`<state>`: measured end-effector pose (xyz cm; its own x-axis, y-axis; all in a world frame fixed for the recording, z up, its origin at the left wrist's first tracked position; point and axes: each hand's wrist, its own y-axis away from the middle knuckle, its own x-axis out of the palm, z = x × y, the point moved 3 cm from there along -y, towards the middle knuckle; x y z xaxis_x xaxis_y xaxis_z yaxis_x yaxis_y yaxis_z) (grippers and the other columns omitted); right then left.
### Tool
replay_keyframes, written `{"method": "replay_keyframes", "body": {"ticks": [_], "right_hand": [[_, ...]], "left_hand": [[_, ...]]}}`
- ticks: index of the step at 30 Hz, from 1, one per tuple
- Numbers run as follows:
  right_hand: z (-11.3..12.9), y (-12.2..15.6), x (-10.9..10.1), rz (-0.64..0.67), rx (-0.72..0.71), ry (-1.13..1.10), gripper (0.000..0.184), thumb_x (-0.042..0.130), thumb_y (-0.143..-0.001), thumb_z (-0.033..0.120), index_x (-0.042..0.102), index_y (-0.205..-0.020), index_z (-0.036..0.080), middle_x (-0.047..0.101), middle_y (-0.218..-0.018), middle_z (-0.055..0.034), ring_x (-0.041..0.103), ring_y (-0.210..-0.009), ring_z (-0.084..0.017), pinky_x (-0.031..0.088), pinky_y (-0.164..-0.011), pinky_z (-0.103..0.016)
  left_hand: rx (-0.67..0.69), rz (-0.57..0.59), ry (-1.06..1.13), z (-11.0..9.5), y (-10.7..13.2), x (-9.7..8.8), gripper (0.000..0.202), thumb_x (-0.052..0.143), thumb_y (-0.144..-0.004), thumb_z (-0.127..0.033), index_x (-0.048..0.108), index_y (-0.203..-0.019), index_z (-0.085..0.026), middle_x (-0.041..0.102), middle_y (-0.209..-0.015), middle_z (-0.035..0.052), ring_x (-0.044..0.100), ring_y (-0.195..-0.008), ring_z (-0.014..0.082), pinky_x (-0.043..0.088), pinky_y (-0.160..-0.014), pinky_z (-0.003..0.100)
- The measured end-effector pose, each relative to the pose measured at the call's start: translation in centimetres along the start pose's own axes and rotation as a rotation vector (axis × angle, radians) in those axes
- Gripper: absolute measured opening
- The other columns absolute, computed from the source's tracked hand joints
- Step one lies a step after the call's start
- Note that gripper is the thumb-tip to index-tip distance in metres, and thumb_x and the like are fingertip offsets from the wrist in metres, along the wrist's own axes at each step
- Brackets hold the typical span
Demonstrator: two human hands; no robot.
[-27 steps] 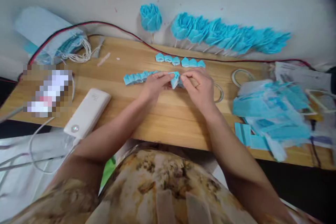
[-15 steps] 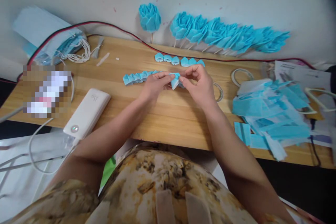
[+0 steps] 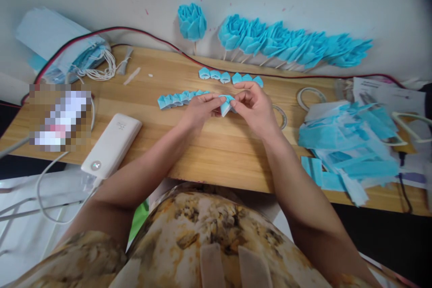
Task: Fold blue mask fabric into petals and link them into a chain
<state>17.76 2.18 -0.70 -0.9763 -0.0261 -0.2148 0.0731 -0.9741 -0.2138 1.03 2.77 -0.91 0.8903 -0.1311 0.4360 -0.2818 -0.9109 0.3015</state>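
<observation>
Between my hands, above the wooden table [image 3: 216, 157], is a small folded piece of blue and white fabric [image 3: 227, 104] with its point facing me. My left hand [image 3: 204, 107] pinches its left side with the thumb on top. On the right side, the thumb and fingertips of my right hand [image 3: 254, 107] grip it too. A row of folded blue petals [image 3: 180, 98] lies just left of my left hand. Behind my hands are two short groups of petals, a left group [image 3: 214, 74] and a right group [image 3: 247, 79].
Blue fabric flowers on sticks [image 3: 276, 38] lean along the wall. At right are a pile of blue fabric pieces [image 3: 351, 144] and a tape roll [image 3: 312, 98]. A white power bank [image 3: 113, 144], a blurred-out phone [image 3: 62, 117] and stacked masks [image 3: 64, 40] occupy the left. A red-black cable [image 3: 148, 32] crosses behind.
The folded piece has shifted very slightly toward me and its angle has changed a little. Both hands keep their pinch on it; the surrounding things stay put.
</observation>
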Motion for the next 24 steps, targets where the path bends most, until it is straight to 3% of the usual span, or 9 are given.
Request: {"method": "replay_keyframes", "body": {"ticks": [9, 15, 24], "right_hand": [[0.9, 0.4, 0.1, -0.012, -0.041, 0.09, 0.042, 0.083, -0.084, 0.044, 0.061, -0.116, 0.03, 0.063, -0.076, 0.0074, 0.061, -0.069, -0.013, 0.05, -0.071, -0.033], [1.2, 0.6, 0.2, -0.003, -0.105, 0.114, 0.036, 0.082, -0.086, 0.039, 0.063, -0.115, 0.03, 0.063, -0.078, 0.0068, 0.062, -0.072, -0.014, 0.049, -0.074, -0.033], [0.0, 0.1, 0.2, 0.03, -0.006, -0.058, 0.05, 0.081, -0.081, 0.069, 0.069, -0.111, 0.031, 0.07, -0.081, 0.0038, 0.067, -0.076, -0.016, 0.058, -0.076, -0.035]], "left_hand": [[0.028, 0.025, -0.033, 0.5, -0.5, -0.1, 0.013, 0.087, -0.08, -0.018, 0.077, -0.073, -0.014, 0.072, -0.071, -0.0002, 0.063, -0.066, 0.0089, 0.051, -0.069, 0.024], [0.031, 0.032, -0.056, 0.5, -0.5, -0.1, 0.013, 0.085, -0.082, -0.017, 0.076, -0.074, -0.013, 0.071, -0.071, -0.0006, 0.061, -0.066, 0.0085, 0.05, -0.069, 0.023], [0.093, 0.012, -0.005, 0.3, -0.5, -0.1, 0.013, 0.083, -0.085, -0.02, 0.077, -0.074, -0.014, 0.074, -0.072, 0.0011, 0.063, -0.066, 0.0094, 0.05, -0.07, 0.023]]}}
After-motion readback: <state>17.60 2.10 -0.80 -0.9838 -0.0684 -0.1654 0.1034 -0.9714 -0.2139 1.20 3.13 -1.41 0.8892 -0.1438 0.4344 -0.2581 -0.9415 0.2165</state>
